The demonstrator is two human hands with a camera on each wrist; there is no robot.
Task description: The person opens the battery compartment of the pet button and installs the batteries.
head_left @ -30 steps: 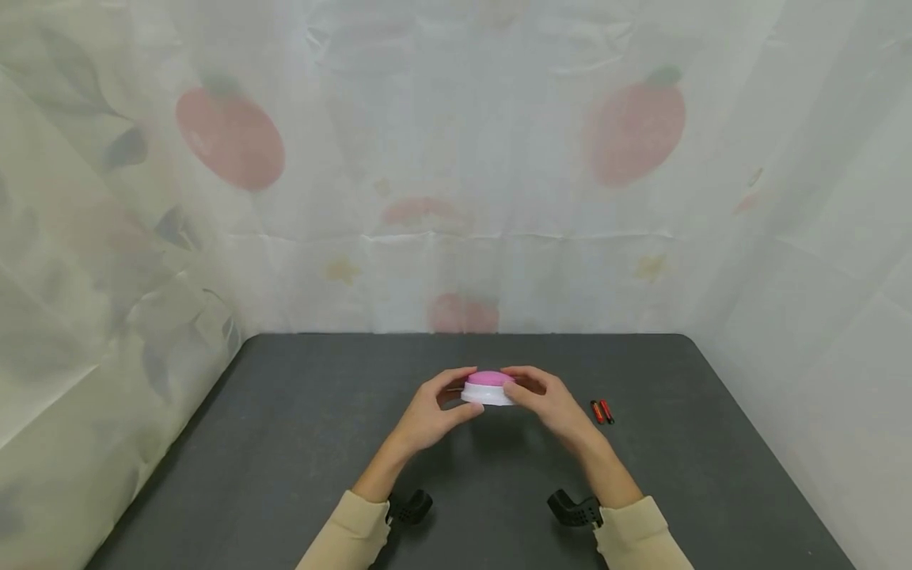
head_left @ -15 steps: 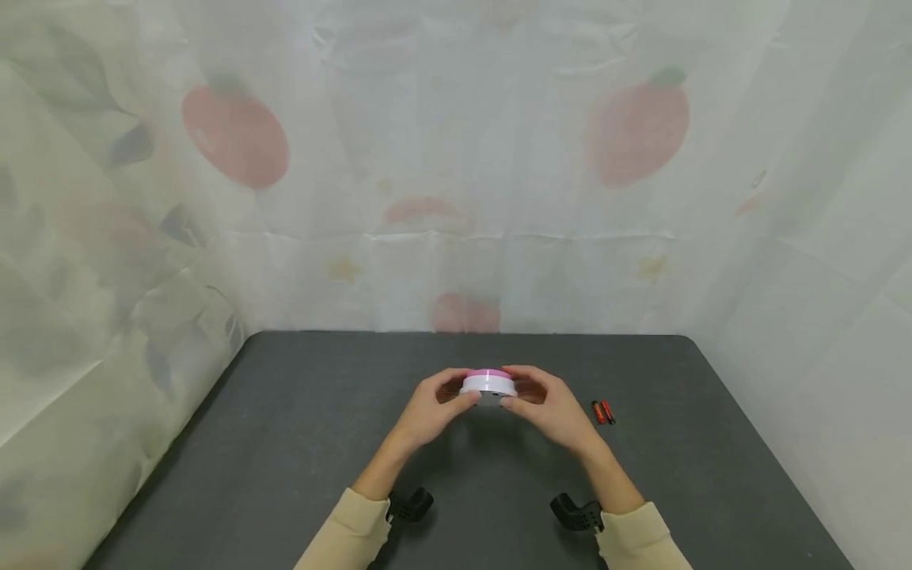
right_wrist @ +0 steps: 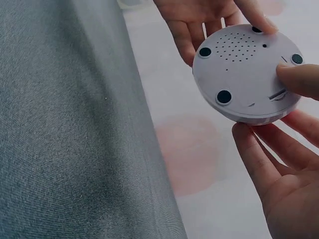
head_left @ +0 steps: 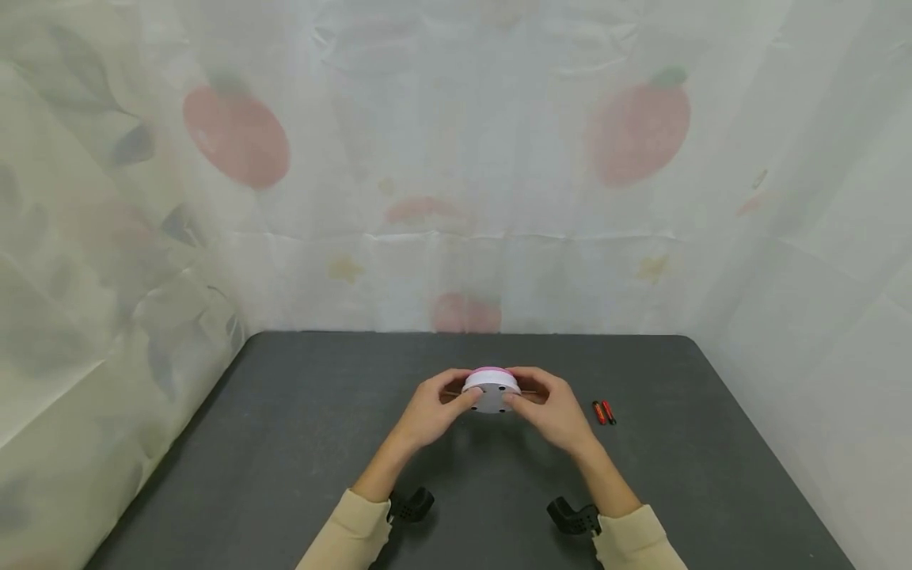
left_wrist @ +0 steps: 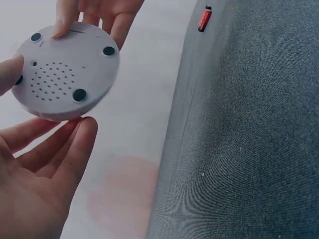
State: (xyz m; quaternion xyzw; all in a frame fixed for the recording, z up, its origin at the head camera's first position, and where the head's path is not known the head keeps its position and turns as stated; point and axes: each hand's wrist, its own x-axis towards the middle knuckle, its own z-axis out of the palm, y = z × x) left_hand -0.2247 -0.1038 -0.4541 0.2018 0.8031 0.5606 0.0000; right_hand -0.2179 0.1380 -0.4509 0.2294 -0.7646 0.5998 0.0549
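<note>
Both hands hold a round white push button (head_left: 492,380) with a pink top, tilted so its underside faces the person. That underside (left_wrist: 75,74) carries black round feet, a cluster of small speaker holes and a slot near the edge. My left hand (head_left: 431,410) grips one side, thumb on the underside and fingers behind. On the opposite side my right hand (head_left: 554,412) grips it the same way, its thumb (right_wrist: 299,79) pressing beside the slot. Most of the pink top is hidden from view.
Two red-and-black batteries (head_left: 603,412) lie side by side on the dark table (head_left: 313,443), to the right of the hands. A pale curtain (head_left: 541,158) with fruit prints hangs behind the table. Each wrist wears a black camera mount (head_left: 573,516).
The push button has tipped back, so its pink top turned away and its underside with the feet came into view. The right thumb shifted from its side onto the underside.
</note>
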